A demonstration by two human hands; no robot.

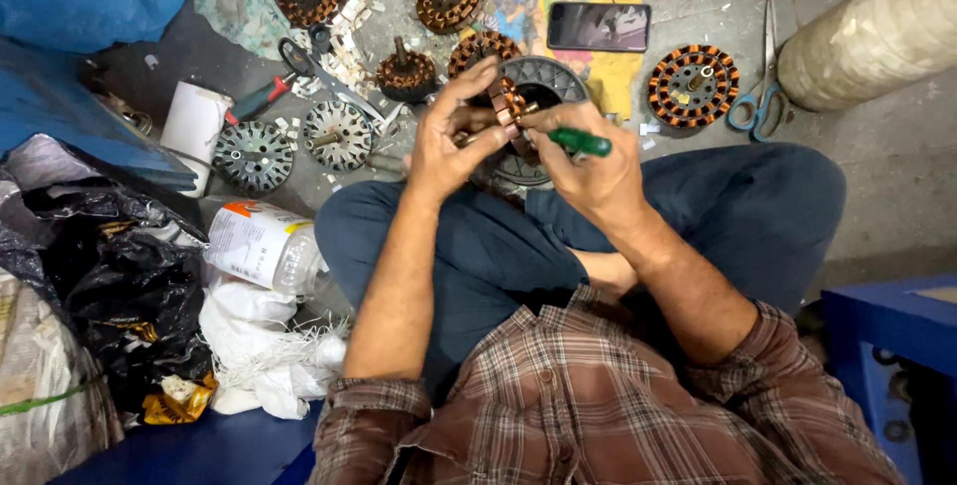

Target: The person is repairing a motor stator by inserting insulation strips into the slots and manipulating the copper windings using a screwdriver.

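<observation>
Your left hand (pixel 439 141) pinches a copper-wound stator (pixel 506 104) above your lap; your right hand (pixel 588 161) is closed around a green-handled screwdriver (pixel 578 141) at the stator. You sit on a grey concrete floor (pixel 877 176). On it lie more wound stators (pixel 693 84), bare cores (pixel 337 133), scissors (pixel 763 106), a phone (pixel 598 26) on yellow cloth (pixel 613 71).

Copper-wound metal stator (pixel 506 106); glossy, probably plastic green handle (pixel 580 142).
</observation>
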